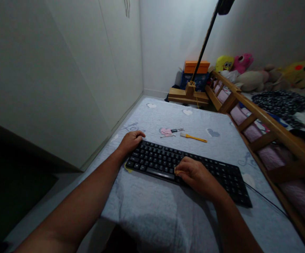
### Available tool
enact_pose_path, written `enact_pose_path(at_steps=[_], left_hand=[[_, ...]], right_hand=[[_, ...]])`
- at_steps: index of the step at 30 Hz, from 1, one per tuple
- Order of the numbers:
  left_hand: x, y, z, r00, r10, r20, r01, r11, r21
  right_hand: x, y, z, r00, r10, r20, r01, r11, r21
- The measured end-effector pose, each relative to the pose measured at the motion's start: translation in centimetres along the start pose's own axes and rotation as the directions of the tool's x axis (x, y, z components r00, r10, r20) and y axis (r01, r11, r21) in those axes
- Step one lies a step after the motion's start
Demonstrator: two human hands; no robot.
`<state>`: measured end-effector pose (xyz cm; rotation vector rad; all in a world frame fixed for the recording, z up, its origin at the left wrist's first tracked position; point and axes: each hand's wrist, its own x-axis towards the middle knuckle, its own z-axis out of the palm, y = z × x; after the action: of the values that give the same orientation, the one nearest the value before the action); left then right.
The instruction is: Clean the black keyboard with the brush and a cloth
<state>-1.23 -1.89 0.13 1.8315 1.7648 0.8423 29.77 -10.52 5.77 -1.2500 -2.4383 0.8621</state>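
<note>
A black keyboard (157, 159) lies at a slant on a bed-like surface with a pale quilted cover. My left hand (131, 141) grips its far left corner, fingers curled over the edge. Over the keys right of the space bar, my right hand (196, 175) is closed in a pinch. A small orange-yellow piece (177, 171) shows at those fingertips, mostly hidden; its kind is unclear. Behind the keyboard lie a brush (194, 137) with a yellow handle, several thin white swab-like sticks (167, 135) and a small dark-handled tool (177, 130).
The keyboard's cable (266, 197) runs off to the right. A wooden rail (270, 130) borders the right side, with plush toys (249, 80) beyond. Left stands a pale cabinet (89, 70). A lamp stand (189, 94) and an orange box (196, 66) are at the back.
</note>
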Motion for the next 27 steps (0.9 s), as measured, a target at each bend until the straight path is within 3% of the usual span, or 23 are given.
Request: enact_pose_path(at_steps=[12, 14, 16, 20, 23, 27], left_hand=[[0.1, -0.1, 0.0, 1.0, -0.013, 0.006, 0.013, 1.0, -0.018], [0.1, -0.1, 0.1, 1.0, -0.014, 0.003, 0.014, 1.0, -0.019], [0.1, -0.1, 0.0, 1.0, -0.01, 0.003, 0.01, 1.0, -0.02], [0.0, 0.0, 0.0, 1.0, -0.004, 0.005, 0.004, 1.0, -0.014], [0.0, 0.1, 0.0, 1.0, -0.006, 0.007, 0.006, 1.0, -0.008], [0.0, 0.1, 0.0, 1.0, -0.012, 0.004, 0.012, 1.0, -0.011]], right_hand=[[-0.7, -0.8, -1.1, 0.986, -0.038, 0.163, 0.026, 0.997, 0.076], [-0.7, -0.6, -1.0, 0.993, -0.047, 0.107, 0.035, 0.992, 0.119], [-0.5, -0.3, -0.8, 0.999, -0.034, -0.027, 0.037, 0.988, 0.15], [0.5, 0.6, 0.2, 0.959, 0.014, -0.284, 0.02, 0.993, 0.117], [1.5, 1.1, 1.2, 0.935, 0.014, -0.354, 0.002, 0.999, 0.043], [2.3, 1.4, 2.2, 0.935, 0.025, -0.354, -0.047, 0.997, -0.054]])
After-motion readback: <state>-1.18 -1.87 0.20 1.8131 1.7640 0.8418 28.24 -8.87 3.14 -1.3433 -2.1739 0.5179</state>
